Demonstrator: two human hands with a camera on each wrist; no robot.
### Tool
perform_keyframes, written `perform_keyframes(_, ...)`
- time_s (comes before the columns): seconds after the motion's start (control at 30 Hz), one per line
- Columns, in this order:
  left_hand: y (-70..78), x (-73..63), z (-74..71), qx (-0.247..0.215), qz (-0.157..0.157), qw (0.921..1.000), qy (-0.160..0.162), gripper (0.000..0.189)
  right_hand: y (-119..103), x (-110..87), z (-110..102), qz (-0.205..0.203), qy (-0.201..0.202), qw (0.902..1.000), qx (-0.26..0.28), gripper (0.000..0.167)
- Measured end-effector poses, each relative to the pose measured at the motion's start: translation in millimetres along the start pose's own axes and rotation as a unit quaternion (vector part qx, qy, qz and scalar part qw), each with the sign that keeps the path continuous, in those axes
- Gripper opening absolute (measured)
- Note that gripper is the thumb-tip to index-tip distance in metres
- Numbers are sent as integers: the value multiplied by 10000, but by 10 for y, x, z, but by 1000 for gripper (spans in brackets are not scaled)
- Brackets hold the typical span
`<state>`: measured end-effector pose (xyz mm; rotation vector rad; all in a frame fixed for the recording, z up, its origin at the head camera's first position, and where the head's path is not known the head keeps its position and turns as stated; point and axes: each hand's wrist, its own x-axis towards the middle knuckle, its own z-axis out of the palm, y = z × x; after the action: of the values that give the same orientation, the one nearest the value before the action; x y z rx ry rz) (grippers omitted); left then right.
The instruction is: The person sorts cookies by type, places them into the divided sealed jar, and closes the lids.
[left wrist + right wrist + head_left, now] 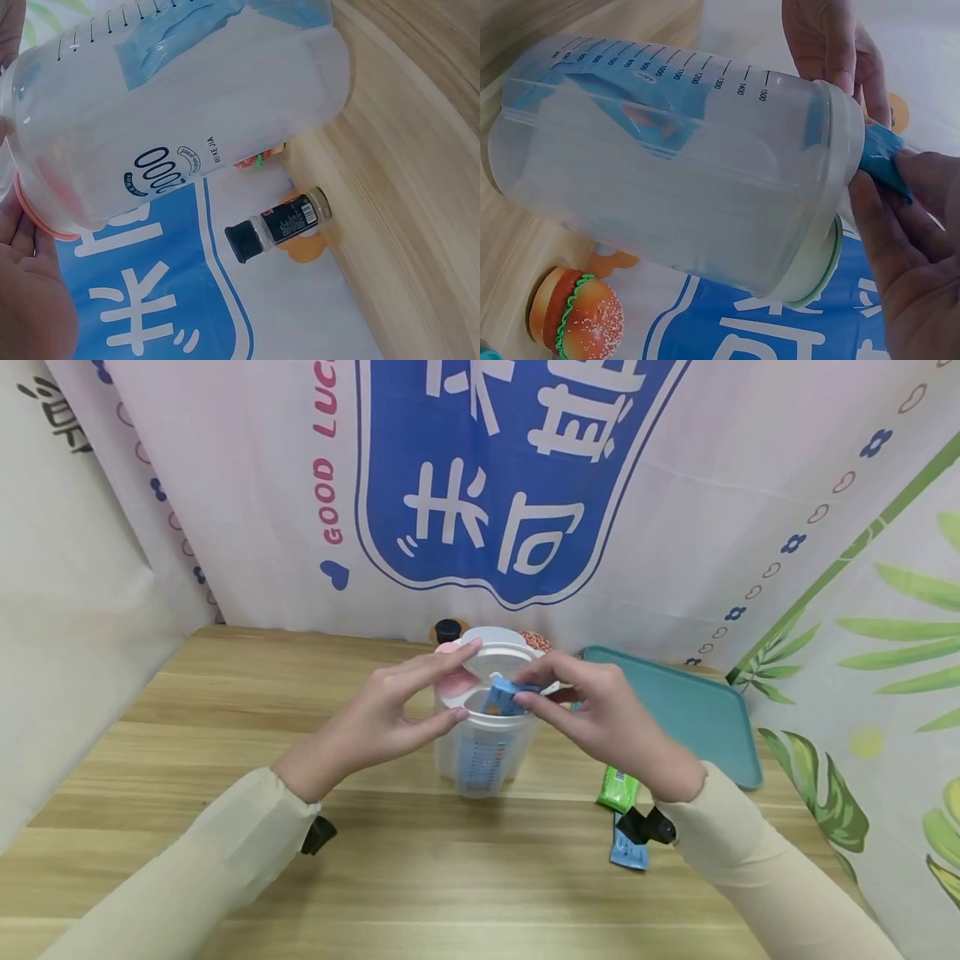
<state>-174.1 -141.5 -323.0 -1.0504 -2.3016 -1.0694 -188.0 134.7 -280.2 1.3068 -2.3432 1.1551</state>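
A clear plastic storage container (483, 760) with a measuring scale stands upright on the table, one lid flap (504, 647) raised. Blue packets (641, 112) show through its wall. My left hand (378, 710) holds the container's top from the left, thumb at the front rim and fingers by the raised flap. With thumb and fingers, my right hand (592, 706) pinches a blue snack packet (501, 697), whose lower end dips into the opening. Beneath the right forearm lie a green packet (618, 788) and another blue packet (628, 845), partly covered by the wrist camera.
A teal tray (690, 710) lies at the back right. Behind the container are a black-capped spice jar (281, 227) and a toy burger (577, 311). A printed curtain (270, 527) hangs along the table's back edge.
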Motion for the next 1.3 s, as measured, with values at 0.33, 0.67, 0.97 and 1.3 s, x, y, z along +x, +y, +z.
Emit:
perform_keyframes(0.33, -11, -6, 7, 59, 1, 10000, -15, 73, 35, 21, 23, 350, -588, 9973, 276, 9)
perform_keyframes(0.67, -13, -25, 9, 95, 12, 9999, 44, 73, 58, 51, 68, 371, -754, 9961, 251, 6)
perform_keyframes(0.97, -24, -13, 17, 65, 46, 9999, 75, 73, 73, 29, 77, 162, -607, 9979, 183, 6)
perform_keyframes(1.3, -11, -6, 14, -20, 12, 10000, 85, 72, 115, -88, 39, 19, -324, 9988, 354, 17)
